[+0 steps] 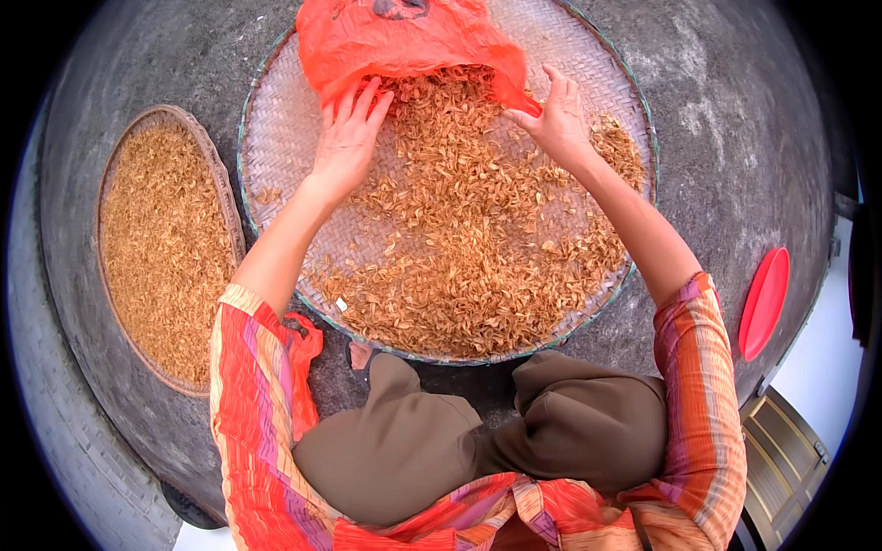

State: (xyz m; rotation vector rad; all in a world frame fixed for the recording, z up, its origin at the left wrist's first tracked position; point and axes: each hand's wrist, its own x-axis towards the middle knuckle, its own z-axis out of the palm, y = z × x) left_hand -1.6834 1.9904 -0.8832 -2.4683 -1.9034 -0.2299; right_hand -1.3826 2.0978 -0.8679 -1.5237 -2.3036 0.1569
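Woven, pale brown walls ring the smaller tray (223, 190) at the left, filled edge to edge with a fine golden-brown layer (165, 248) of dry bits. Just right of it, on the near side, a crumpled scrap of red plastic (303, 358) lies beside the person's knee. The left hand (349, 133) rests at the near left edge of the orange-red bag (413, 46), fingers fairly straight and spread, touching the plastic; whether the thumb grips it I cannot tell. The bag is thin, wrinkled and slightly see-through, with a dark patch at its far end, and lies on the far part of the large round tray (276, 142). From its mouth the dried flakes (469, 197) run toward the near rim: curled, papery, amber to brown, thickest in the middle and near, sparse at the left, with a small clump at the far right. The right hand (559, 124) is half open at the bag's right edge, thumb apart from the fingers; how firmly it holds the plastic I cannot tell. Farther right, a red oval object (764, 303) lies on the grey ground (707, 184)
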